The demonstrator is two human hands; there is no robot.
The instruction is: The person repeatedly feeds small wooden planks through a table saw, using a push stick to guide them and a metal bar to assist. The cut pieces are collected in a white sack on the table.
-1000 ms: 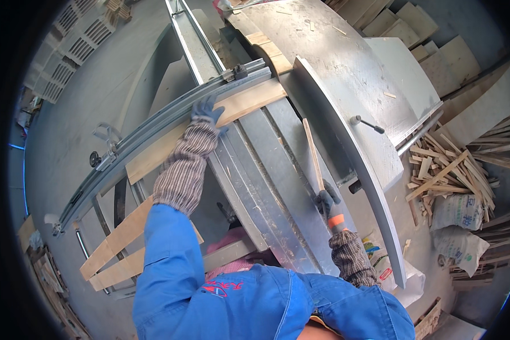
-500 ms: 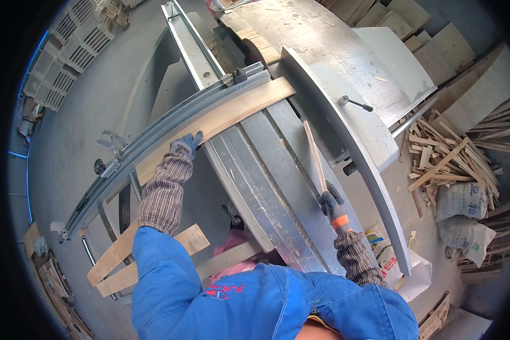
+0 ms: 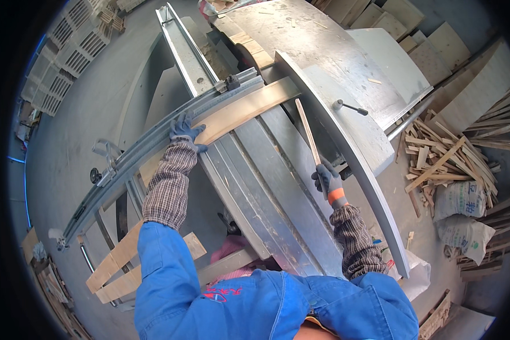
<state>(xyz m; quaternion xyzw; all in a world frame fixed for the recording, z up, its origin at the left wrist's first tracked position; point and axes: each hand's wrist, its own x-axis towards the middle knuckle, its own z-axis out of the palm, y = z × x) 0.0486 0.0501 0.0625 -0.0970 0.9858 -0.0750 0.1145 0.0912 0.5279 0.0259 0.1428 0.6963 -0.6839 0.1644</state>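
Observation:
My left hand [image 3: 187,134], in a blue-grey glove, lies across a long pale wooden board [image 3: 246,112] with its fingers spread. The board rests against the metal crosscut fence [image 3: 161,136] of a sliding table saw, and its far right end reaches the long rip fence [image 3: 360,164]. My right hand [image 3: 327,180], in a grey glove with an orange cuff, is closed round the near end of a thin wooden stick [image 3: 307,131]. The stick points away from me, over the right edge of the grooved sliding table [image 3: 266,187], its tip close to the board.
Small wood pieces [image 3: 254,50] lie beyond the board, beside the saw's steel top [image 3: 300,34]. A black-handled lever [image 3: 351,106] stands right of the fence. Offcuts [image 3: 447,153] and sacks [image 3: 462,218] lie on the right. Two boards [image 3: 122,255] rest at lower left.
The board has shifted slightly right, to the rip fence. My left hand has moved up over it, fingers spreading. My right hand has carried the stick forward and slightly left.

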